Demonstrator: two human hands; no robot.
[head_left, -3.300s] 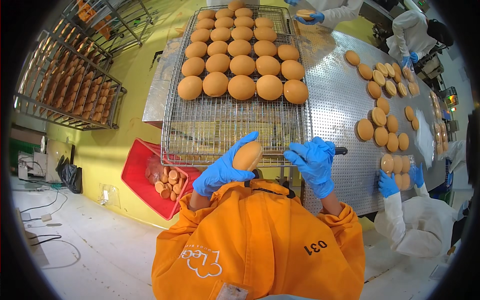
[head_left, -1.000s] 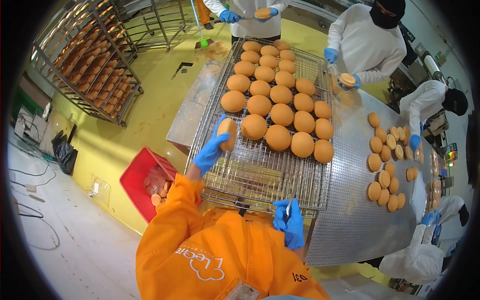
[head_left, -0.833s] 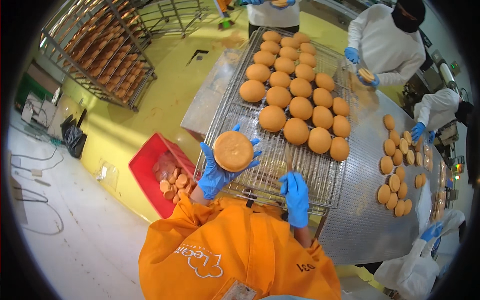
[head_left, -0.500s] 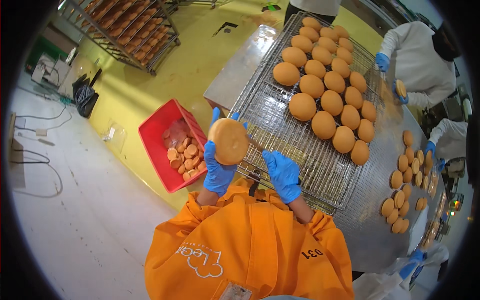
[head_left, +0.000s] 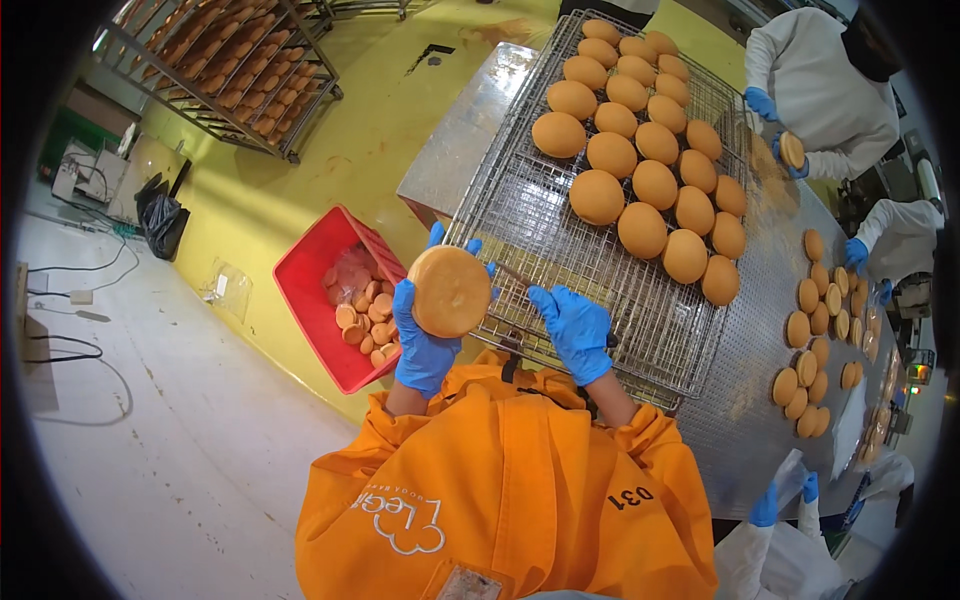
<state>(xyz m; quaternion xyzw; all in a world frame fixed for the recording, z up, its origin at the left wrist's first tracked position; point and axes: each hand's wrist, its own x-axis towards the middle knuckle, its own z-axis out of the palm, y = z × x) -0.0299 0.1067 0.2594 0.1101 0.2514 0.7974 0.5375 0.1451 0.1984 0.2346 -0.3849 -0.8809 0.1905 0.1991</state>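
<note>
My left hand, in a blue glove, wraps round the edge of a round golden bun, its flat, paler side facing up. In my gloved right hand is a knife; its thin blade points up and left toward the bun, and its dark handle end shows below the fingers. Whether the blade tip touches the bun I cannot tell. Beyond both hands, rows of round brown buns lie on a stack of wire racks.
Left of my hands a red bin holds cut bun pieces. A metal table carries more buns at right. Co-workers in white with blue gloves stand along its far side. A rack trolley stands far left.
The view has shifted slightly. The knife blade has swung a little upward, away from the bun's side. Both hands keep their hold. A co-worker's gloved hands at lower right have moved.
</note>
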